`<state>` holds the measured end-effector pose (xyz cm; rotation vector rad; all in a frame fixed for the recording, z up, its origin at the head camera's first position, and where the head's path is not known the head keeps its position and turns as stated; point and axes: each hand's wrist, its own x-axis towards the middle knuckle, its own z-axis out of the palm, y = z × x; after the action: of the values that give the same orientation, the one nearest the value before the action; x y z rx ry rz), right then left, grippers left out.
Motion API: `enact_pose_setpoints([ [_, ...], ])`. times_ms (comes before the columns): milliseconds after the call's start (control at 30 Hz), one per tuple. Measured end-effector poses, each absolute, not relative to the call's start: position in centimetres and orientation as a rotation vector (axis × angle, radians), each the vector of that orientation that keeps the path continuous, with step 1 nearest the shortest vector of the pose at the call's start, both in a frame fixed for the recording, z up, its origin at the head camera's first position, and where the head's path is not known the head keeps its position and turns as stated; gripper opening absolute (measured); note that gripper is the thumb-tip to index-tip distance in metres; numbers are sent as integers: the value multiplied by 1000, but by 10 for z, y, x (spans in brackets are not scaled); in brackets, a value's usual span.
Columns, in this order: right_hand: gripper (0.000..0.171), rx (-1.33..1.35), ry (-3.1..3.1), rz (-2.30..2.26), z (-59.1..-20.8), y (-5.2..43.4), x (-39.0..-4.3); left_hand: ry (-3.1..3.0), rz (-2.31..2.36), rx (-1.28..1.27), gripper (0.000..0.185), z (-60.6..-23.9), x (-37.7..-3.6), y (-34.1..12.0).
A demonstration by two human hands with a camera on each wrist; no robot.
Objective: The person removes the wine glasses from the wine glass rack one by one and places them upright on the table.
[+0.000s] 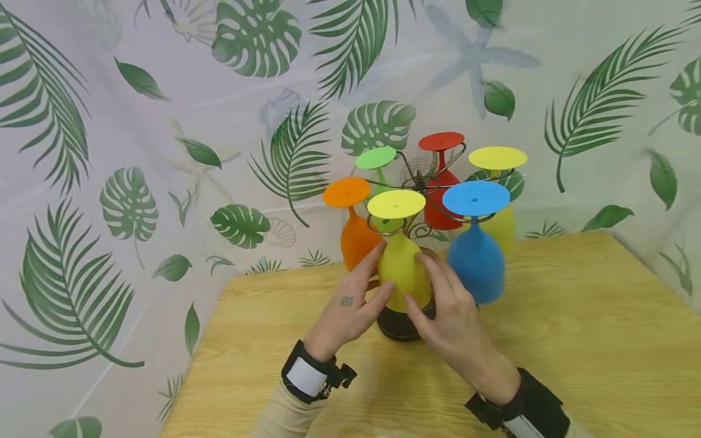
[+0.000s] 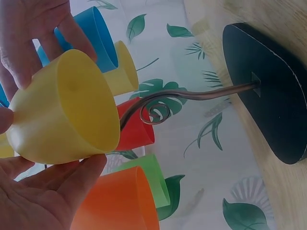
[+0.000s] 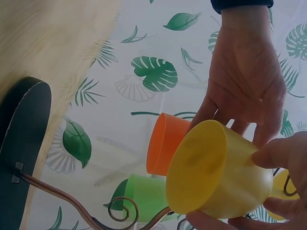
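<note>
A yellow plastic goblet hangs upside down at the front of a wire goblet rack, its round foot on top. My left hand holds its bowl from the left, thumb near the front and fingers behind. On the other side my right hand holds the same bowl with thumb and fingers. Both wrist views show the open rim of the yellow bowl, tilted in the picture, with fingertips on its wall. Beneath it sits the rack's dark base, joined by a curled bronze stem.
Other upside-down goblets hang around the rack: orange, light green, red, blue and a second yellow one behind. The rack stands on a wooden table before a leaf-patterned backdrop.
</note>
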<state>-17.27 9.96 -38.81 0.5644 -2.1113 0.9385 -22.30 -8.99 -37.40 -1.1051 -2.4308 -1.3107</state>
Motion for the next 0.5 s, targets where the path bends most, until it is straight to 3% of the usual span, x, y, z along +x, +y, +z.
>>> enact_pose_setpoints([
  [500,67,521,-2100,909,-390,111,-160,-2453,-1340,-1141,67,-374,-217,-74],
])
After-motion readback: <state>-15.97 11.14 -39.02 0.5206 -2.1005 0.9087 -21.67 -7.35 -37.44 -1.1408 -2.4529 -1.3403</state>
